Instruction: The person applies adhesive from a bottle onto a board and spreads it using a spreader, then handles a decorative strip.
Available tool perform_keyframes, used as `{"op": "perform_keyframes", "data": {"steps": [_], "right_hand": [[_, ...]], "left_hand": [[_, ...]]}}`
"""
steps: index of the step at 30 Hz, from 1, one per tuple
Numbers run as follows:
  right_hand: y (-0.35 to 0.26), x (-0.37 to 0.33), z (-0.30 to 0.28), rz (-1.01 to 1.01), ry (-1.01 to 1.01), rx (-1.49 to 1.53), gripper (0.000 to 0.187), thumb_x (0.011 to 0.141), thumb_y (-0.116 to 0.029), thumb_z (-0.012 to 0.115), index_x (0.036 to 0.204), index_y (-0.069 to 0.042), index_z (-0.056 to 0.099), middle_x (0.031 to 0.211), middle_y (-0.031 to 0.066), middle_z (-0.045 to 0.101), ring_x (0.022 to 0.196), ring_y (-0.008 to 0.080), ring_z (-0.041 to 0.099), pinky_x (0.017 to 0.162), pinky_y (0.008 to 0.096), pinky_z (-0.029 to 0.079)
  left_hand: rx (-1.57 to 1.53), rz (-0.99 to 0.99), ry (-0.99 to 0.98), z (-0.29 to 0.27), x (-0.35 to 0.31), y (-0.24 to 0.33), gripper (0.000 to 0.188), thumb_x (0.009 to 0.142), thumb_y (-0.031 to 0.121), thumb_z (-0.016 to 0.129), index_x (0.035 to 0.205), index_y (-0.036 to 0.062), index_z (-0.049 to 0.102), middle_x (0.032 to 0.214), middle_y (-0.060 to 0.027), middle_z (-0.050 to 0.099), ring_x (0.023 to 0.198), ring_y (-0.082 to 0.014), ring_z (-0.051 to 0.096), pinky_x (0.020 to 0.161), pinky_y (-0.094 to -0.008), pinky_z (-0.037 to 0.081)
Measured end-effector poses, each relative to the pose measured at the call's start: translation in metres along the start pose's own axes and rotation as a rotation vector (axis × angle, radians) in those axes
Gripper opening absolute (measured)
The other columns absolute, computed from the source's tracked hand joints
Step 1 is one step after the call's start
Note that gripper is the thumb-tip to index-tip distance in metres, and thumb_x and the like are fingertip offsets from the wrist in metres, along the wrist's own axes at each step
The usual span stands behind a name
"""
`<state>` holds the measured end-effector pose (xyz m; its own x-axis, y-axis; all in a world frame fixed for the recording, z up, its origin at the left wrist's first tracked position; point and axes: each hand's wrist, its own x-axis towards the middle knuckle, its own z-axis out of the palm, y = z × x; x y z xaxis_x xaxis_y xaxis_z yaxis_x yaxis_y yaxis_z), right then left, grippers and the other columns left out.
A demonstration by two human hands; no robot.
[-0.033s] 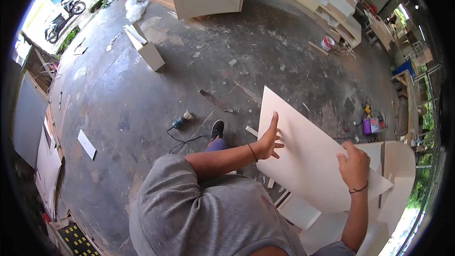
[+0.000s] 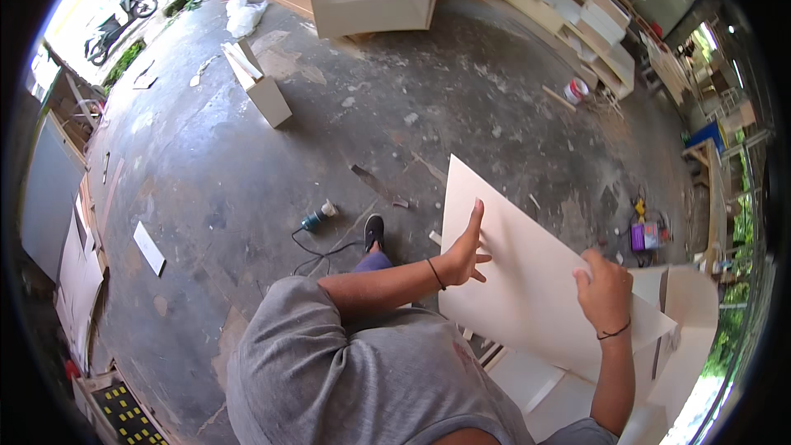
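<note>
Leftward a touch goes the pale panel (image 2: 527,280), right hand (image 2: 606,290) with it! Those fingers hook its upper edge, thumb on the face, likely to stop it tipping; left hand (image 2: 464,258), fingers spread, contact unclear, perhaps balancing. Panel's right corner overlaps the curved end of the pale cabinet (image 2: 696,301).

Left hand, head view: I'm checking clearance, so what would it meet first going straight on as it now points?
Most likely the pale panel: the left hand has its fingers spread across the panel's face. Depth is unclear, so they may already be touching it.
</note>
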<state>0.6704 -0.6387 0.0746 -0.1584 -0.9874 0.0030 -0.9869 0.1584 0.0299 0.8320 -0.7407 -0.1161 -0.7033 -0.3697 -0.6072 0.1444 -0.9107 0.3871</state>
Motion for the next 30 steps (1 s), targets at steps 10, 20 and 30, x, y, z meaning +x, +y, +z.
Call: {"op": "perform_keyframes", "data": {"steps": [10,20,30], "right_hand": [[-0.146,0.212,0.042,-0.479,0.095,0.170,0.012,0.076,-0.011,0.061,0.079,-0.007,0.050,0.065,0.0101,0.057,0.063,0.0293,0.059,0.055,0.0405,0.044],[-0.230,0.355,0.119,-0.635,0.268,0.445,0.010,0.072,-0.004,0.057,0.080,-0.008,0.053,0.070,0.0072,0.057,0.066,0.0273,0.060,0.055,0.0386,0.047],[-0.202,0.517,0.204,-0.335,-0.181,0.732,0.024,0.077,-0.016,0.060,0.098,-0.005,0.059,0.089,0.0178,0.062,0.080,0.0376,0.060,0.068,0.0435,0.048]], "left_hand": [[-0.117,0.483,0.349,-0.077,-0.008,0.223,0.119,0.065,0.060,0.070,0.141,0.0059,-0.005,0.143,-0.0238,0.009,0.131,-0.0405,0.020,0.094,-0.0657,0.029],[-0.102,0.837,0.511,-0.154,-0.019,0.349,0.096,0.077,0.017,0.060,0.141,0.0104,-0.011,0.135,-0.0142,0.027,0.119,-0.0294,0.038,0.081,-0.0512,0.046],[0.203,0.866,0.610,-0.205,0.088,0.533,0.058,0.075,0.010,0.053,0.125,0.0023,0.024,0.099,-0.0110,0.043,0.085,-0.0203,0.049,0.062,-0.0377,0.053]]}}
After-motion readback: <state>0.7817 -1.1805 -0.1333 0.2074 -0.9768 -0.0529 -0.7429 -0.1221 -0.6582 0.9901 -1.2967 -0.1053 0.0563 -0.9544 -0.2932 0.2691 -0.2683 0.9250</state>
